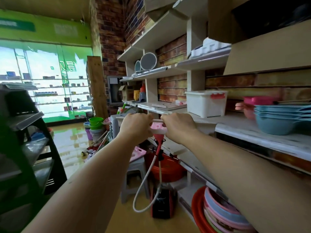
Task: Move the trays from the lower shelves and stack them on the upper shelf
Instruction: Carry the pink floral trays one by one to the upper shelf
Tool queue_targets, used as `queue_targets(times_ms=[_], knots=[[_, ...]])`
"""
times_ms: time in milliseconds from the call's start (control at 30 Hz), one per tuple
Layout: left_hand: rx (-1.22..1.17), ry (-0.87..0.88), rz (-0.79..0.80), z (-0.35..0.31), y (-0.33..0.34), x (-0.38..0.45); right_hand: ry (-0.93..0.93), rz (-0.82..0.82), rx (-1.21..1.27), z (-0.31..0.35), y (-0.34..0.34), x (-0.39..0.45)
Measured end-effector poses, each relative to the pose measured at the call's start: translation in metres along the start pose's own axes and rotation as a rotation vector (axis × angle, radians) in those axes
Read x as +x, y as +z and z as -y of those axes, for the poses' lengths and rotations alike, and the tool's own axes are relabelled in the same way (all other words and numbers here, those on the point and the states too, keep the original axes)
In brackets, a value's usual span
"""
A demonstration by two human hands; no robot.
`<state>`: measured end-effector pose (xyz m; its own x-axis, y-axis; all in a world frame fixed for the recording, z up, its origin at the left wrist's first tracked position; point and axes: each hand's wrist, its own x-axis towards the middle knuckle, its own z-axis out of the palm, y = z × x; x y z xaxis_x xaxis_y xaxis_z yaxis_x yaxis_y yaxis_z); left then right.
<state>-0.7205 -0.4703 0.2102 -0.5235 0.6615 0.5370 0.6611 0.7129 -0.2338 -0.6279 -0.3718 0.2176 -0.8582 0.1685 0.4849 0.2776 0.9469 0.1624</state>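
Both arms reach forward at chest height toward the shelving. The left hand (134, 126) and right hand (178, 126) sit side by side with a small gap between them, backs of the hands toward the camera, knuckles up. Each hand's fingers are curled over and down around a stack of flat white trays (158, 126), gripping it along its near edge. The fingertips wrap out of sight behind the stack, so how far they reach underneath cannot be told. Between the two hands the stack shows as thin white edges with a pink patterned face between them; how many trays it holds cannot be told. The stack is held level in the air, just in front of the edge of the middle shelf (252, 130), not resting on it.

On that shelf, to the right, stands a white bin (206, 105) with a red clip, and farther right a nest of blue bowls (282, 118) with a pink box on top. Below the hands a red garment steamer (159, 145) stands on the floor, its hose looping down to a dark base. Round basins (218, 214) in red, pink and blue lean on the bottom shelf at lower right. A grey stool (134, 170) stands beside the steamer.
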Motion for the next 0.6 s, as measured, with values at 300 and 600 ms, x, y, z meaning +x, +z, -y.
queue_targets(times_ms=[300, 600], knots=[[-0.015, -0.038, -0.013, 0.043, 0.095, 0.094, -0.05, -0.004, -0.005, -0.016, 0.082, 0.116], [-0.02, -0.125, -0.051, 0.088, 0.178, 0.219, -0.115, -0.065, 0.004, -0.047, 0.151, 0.261]])
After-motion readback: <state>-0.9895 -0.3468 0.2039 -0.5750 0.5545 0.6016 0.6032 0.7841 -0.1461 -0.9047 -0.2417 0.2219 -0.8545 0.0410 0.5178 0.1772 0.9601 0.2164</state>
